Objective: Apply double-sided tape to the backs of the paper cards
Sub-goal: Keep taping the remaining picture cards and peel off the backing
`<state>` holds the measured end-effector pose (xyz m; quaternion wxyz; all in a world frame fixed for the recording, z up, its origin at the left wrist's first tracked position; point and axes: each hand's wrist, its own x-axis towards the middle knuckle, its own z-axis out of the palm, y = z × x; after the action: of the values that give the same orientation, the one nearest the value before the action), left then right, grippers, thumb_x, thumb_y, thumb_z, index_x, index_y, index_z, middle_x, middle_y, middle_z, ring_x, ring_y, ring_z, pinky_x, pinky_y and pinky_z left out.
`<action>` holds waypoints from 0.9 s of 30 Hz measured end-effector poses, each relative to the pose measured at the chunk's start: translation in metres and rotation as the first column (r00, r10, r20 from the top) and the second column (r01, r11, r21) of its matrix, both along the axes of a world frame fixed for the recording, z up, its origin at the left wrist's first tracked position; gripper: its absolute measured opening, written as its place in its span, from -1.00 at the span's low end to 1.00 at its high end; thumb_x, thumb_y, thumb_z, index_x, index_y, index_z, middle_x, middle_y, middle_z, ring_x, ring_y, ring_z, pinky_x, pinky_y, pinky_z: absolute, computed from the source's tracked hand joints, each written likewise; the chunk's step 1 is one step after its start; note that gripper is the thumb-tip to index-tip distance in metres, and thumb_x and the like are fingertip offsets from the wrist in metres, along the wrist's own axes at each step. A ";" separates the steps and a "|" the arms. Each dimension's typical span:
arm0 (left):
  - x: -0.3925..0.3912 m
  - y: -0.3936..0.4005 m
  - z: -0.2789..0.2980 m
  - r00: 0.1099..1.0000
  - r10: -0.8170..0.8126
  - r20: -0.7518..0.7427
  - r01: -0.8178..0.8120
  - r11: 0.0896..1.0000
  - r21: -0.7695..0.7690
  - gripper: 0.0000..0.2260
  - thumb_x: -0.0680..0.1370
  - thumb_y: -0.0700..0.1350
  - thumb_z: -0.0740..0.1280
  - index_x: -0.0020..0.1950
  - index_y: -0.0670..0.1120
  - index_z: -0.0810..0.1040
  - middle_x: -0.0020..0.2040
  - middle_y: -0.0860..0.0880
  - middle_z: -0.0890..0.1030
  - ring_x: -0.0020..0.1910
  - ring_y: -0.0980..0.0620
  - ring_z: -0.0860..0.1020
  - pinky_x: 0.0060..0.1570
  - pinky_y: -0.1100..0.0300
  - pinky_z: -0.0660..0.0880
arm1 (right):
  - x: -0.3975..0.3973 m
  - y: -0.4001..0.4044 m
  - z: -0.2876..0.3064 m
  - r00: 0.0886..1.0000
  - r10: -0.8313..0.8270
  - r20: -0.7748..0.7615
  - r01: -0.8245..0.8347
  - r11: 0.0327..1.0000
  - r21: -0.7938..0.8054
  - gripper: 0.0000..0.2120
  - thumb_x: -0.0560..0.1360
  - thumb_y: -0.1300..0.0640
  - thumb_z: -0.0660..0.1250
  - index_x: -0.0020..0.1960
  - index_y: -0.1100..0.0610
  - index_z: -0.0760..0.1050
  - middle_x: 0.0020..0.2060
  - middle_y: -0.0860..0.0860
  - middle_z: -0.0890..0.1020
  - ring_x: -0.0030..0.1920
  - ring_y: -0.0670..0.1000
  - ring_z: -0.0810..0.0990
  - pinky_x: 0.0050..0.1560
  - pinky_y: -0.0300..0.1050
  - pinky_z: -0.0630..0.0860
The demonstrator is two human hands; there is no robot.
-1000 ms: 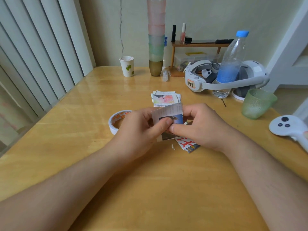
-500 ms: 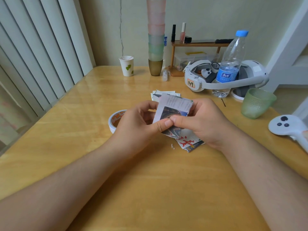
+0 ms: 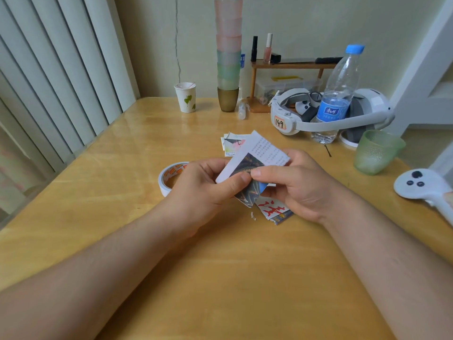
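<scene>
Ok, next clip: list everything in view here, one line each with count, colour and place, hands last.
paper card: 1, white with dark picture, held above table centre
card piles: 2, printed, one behind and one under the hands
tape roll: 1, white, left of hands
stacked cups: 1 stack, pink, green, gold base, back centre
paper cup: 1, white, back left
water bottle: 1, clear, blue cap, back right
headset: 1, white, back right
green glass: 1, right
controller: 1, white, right edge
wooden shelf: 1, brown, back
table: 1, light wood
left hand: pinches card
right hand: pinches card
</scene>
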<state>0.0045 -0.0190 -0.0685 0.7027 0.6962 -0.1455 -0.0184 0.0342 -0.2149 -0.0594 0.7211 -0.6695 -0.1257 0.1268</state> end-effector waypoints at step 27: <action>0.005 -0.006 -0.004 0.994 -0.042 -0.096 0.016 0.966 -0.257 -0.81 0.51 -0.06 0.41 0.04 -0.03 0.77 0.01 -0.08 0.76 -0.14 0.10 0.70 0.02 0.16 0.66 | 0.003 0.007 0.006 0.978 -0.142 0.154 0.118 0.980 0.160 -0.60 0.38 0.39 0.54 0.15 0.15 0.57 -0.08 0.11 0.75 -0.07 0.10 0.72 -0.03 -0.05 0.65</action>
<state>0.0098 -0.0249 -0.0722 0.7928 0.5955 -0.1213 -0.0449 0.0375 -0.2082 -0.0533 0.7633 -0.6283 -0.1498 0.0139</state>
